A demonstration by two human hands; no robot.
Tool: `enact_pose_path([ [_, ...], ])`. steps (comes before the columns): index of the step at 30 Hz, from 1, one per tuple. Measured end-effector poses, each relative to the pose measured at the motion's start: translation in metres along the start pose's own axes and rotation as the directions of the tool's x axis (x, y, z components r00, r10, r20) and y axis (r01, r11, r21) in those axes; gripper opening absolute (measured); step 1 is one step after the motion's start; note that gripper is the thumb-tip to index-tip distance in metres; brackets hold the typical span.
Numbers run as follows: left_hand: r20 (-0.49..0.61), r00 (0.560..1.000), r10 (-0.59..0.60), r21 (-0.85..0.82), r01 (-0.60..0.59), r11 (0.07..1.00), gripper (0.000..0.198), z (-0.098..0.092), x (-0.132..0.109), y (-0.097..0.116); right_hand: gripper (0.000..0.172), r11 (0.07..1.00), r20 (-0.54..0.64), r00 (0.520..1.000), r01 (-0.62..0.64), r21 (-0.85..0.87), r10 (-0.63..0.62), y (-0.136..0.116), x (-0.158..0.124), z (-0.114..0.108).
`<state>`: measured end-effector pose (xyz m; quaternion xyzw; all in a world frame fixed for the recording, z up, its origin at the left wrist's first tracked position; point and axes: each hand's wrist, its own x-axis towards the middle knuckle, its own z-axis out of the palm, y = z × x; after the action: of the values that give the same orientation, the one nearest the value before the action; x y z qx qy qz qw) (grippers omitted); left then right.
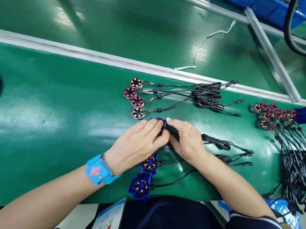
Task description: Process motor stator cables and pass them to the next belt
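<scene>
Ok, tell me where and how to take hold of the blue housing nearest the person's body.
Grip the blue housing by its outer wall, probably best from the left: the black cable leaves on its right, and a second housing sits close on the far side. It lies with the copper-wound ring showing on top, so the middle is better left untouched.

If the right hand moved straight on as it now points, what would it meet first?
The right hand would probably meet the blue housing under the left hand; they look very close, but depth and contact are hard to judge.
</scene>
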<state>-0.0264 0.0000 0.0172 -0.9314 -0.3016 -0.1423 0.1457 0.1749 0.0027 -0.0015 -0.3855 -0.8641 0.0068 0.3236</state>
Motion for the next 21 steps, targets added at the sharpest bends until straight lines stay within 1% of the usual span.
enact_pose_path([
  [4,0.015,0.999,-0.045,-0.078,0.046,0.996,0.022,-0.003,0.003,-0.001,0.032,1.000,0.014,1.000,-0.004,0.017,0.004,0.000,0.001,-0.001],
  [6,0.031,0.999,-0.040,-0.106,0.043,0.993,0.022,-0.005,0.006,-0.002,0.031,1.000,0.021,1.000,-0.006,0.016,0.006,0.000,0.001,-0.001],
  [9,0.041,0.999,-0.035,-0.107,0.039,0.993,0.022,-0.004,0.008,-0.003,0.029,1.000,0.033,0.999,-0.004,0.001,0.004,0.001,0.001,-0.001],
  [11,0.023,0.998,-0.050,-0.121,0.053,0.991,0.021,0.000,0.005,-0.004,0.029,1.000,0.045,0.999,-0.006,-0.004,0.006,0.002,0.000,-0.001],
  [13,-0.037,0.997,-0.070,-0.192,0.061,0.980,0.018,0.007,0.000,-0.008,0.030,1.000,0.050,0.999,-0.019,-0.003,0.019,0.002,-0.001,-0.001],
  [15,-0.133,0.982,-0.135,-0.311,0.088,0.946,0.015,0.015,-0.008,-0.013,0.031,1.000,0.050,0.998,-0.028,0.002,0.028,0.003,-0.003,0.000],
  [16,-0.172,0.965,-0.197,-0.377,0.121,0.918,0.021,0.018,-0.011,-0.016,0.032,1.000,0.050,0.998,-0.028,0.006,0.028,0.004,-0.004,0.000],
  [17,-0.191,0.944,-0.270,-0.443,0.163,0.882,0.030,0.021,-0.014,-0.018,0.032,1.000,0.052,0.998,-0.025,0.010,0.024,0.004,-0.004,-0.001],
  [19,-0.164,0.904,-0.394,-0.560,0.244,0.792,0.048,0.024,-0.018,-0.022,0.032,1.000,0.070,0.997,-0.014,0.021,0.013,0.004,-0.004,-0.001],
  [21,-0.093,0.895,-0.437,-0.630,0.287,0.722,0.056,0.026,-0.019,-0.024,0.032,0.999,0.104,0.995,-0.003,0.035,-0.001,0.004,-0.003,-0.002],
])
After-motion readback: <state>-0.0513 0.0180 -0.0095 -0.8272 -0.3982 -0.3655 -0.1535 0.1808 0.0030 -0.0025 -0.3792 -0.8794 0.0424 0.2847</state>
